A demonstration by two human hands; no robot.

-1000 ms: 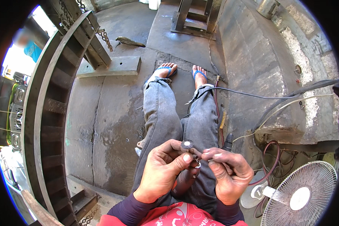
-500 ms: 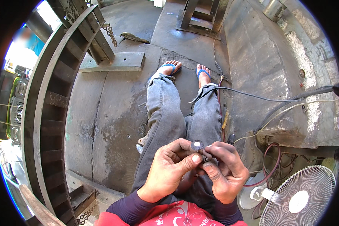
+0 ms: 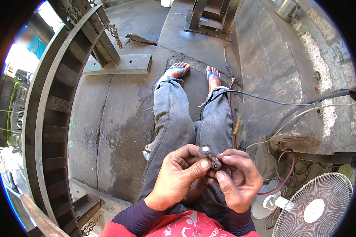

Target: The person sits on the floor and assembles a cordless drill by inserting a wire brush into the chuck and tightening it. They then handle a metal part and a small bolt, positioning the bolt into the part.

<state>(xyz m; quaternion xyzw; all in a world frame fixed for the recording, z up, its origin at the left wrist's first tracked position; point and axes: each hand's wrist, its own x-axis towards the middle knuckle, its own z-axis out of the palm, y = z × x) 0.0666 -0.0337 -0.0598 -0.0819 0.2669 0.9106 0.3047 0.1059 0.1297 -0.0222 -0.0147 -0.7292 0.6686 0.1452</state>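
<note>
Right hand [image 3: 241, 183] has eased slightly toward three o'clock, its fingers half-curled (whether gripping anything, I cannot tell). Left hand [image 3: 176, 173] pinches a small dark white-centred part [image 3: 205, 150] at its two o'clock.

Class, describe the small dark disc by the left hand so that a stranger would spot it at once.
From the grey jeans, go down to the left hand in front of them. At that hand's upper right sits the small dark disc; its white centre sets it apart from the small dark piece just below.
</note>
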